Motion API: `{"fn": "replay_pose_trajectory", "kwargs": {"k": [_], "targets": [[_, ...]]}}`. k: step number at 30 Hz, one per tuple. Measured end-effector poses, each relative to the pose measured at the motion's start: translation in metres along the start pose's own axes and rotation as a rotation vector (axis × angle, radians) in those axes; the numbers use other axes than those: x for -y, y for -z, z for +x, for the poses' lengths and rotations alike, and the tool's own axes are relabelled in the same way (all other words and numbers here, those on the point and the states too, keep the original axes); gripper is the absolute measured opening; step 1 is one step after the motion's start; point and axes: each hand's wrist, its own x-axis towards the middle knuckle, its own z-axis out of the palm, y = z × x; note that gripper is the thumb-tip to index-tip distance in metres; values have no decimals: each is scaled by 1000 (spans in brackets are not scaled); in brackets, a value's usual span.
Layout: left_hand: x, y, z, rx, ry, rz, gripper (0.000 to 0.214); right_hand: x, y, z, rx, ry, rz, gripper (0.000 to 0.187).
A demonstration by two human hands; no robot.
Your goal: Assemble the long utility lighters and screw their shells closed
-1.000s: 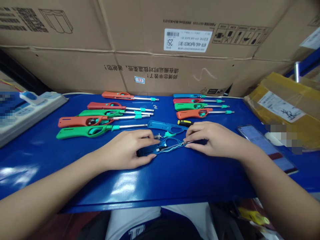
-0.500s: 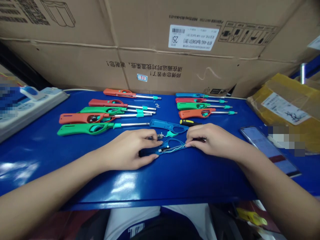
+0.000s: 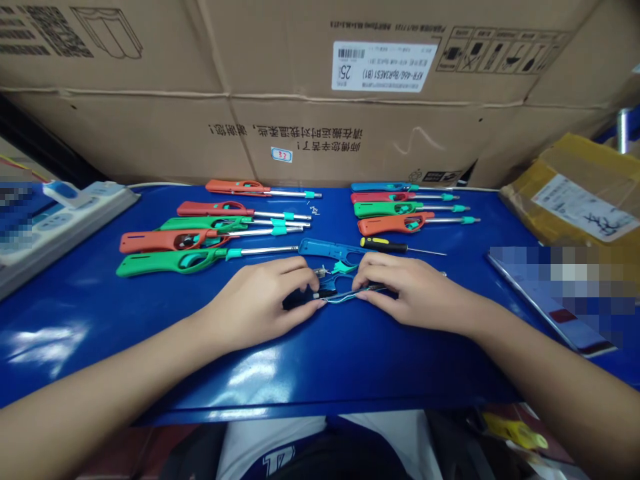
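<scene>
On the blue table [image 3: 320, 360] lies an opened blue lighter half [image 3: 334, 293] with wires and inner parts showing. My left hand [image 3: 260, 300] is closed on its left end, fingertips pinching the dark handle part. My right hand [image 3: 407, 288] pinches its right end, where the metal tube starts. Just behind lies the other blue shell half [image 3: 330, 249] with a teal trigger piece [image 3: 343, 268]. A black and yellow screwdriver [image 3: 390, 245] lies beyond my right hand.
Several orange and green long lighters [image 3: 200, 233] lie at the left, another group [image 3: 400, 208] at the right rear. A power strip [image 3: 60, 217] sits far left, a phone [image 3: 555, 300] at the right, a taped parcel [image 3: 580, 200] beyond it. Cardboard boxes [image 3: 320, 93] wall the back.
My right hand has slid left along the lighter toward my left hand, uncovering the screwdriver. My left hand has stayed on the handle end.
</scene>
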Motion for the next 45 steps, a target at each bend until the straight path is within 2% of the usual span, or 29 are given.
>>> {"fn": "replay_pose_trajectory", "kwargs": {"k": [5,15,19,29,35,39,45], "targets": [[-1,-5,-1,-18,61,-66,11,0,0,1,-12,-66,75,3],[-4,-6,2,-23,112,-160,8,0,5,3,3,-78,134,4],[-3,-6,2,-81,139,-200,10,0,6,1,-11,-79,173,2],[2,-10,5,-134,106,-199,12,-2,5,3,-58,-116,212,5],[2,-11,5,-150,69,-213,21,-1,7,2,-40,-99,221,6],[3,-12,5,-154,62,-229,22,-2,8,0,16,-15,217,7],[4,-14,6,-199,51,-257,19,-4,2,2,-45,29,144,12]]}}
